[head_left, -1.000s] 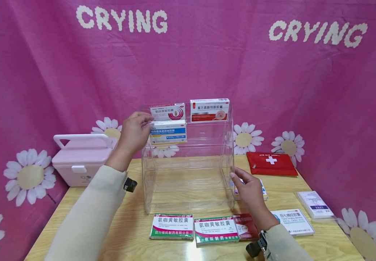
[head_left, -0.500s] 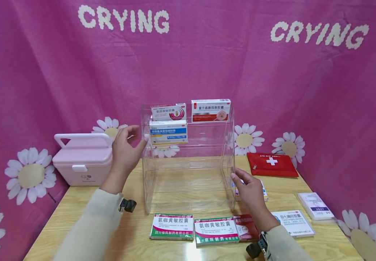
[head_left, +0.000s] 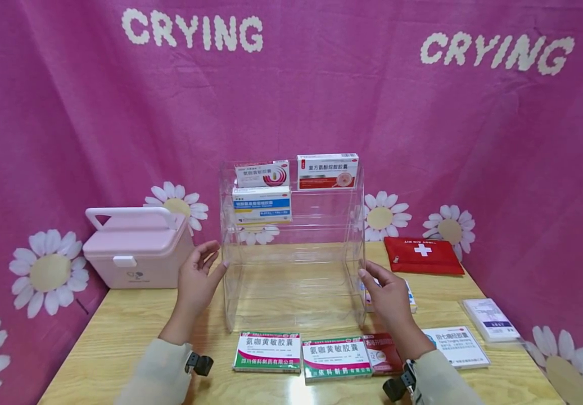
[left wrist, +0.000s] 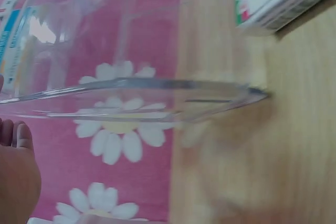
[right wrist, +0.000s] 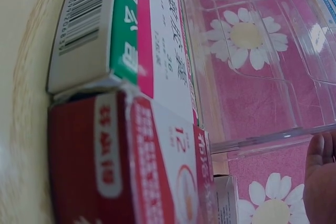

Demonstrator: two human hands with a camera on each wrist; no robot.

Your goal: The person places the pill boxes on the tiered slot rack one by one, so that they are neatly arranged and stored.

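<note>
A clear acrylic display stand (head_left: 291,287) stands upright on the table. Its top tier bears a white-and-pink medicine box (head_left: 262,175) and a white-and-red medicine box (head_left: 328,171). One tier lower, at the left, sits a blue-and-white medicine box (head_left: 262,206). My left hand (head_left: 197,281) is beside the stand's left side, fingers loosely bent, thumb tip close to the edge; whether it touches is unclear. On the opposite side, my right hand (head_left: 387,292) holds the stand's right edge between thumb and fingers. Its fingers (right wrist: 321,153) lie just outside the side panel in the right wrist view.
Two green-and-white medicine boxes (head_left: 267,352) lie before the stand, with a red box (head_left: 382,352) beside them. Further right are a white-and-blue box (head_left: 457,347), a white box (head_left: 491,319) and a red first-aid pouch (head_left: 424,256). A pink carry case (head_left: 134,253) stands left.
My left hand has come away from the blue-and-white medicine box and moved down along the stand's left side. The right hand stays at the right edge.
</note>
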